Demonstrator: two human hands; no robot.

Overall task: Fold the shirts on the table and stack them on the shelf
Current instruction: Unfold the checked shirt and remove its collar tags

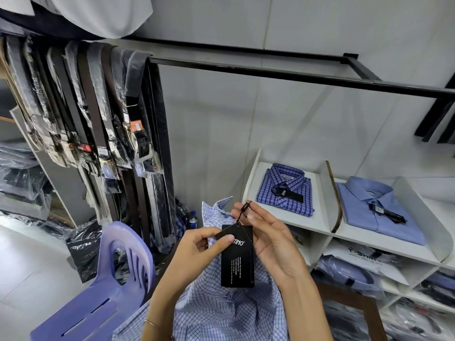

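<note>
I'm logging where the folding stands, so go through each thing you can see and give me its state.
Checked shirt: unfolded, under the hands.
Tag: held up by both hands.
Left hand: pinches the tag's edge.
Right hand: pinches the tag's string.
Plaid shirt: folded, on the shelf.
Light blue shirt: folded, on the shelf.

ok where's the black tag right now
The black tag hangs in the lower middle of the head view, pinched between the left hand and right hand, above the checked shirt.
</note>
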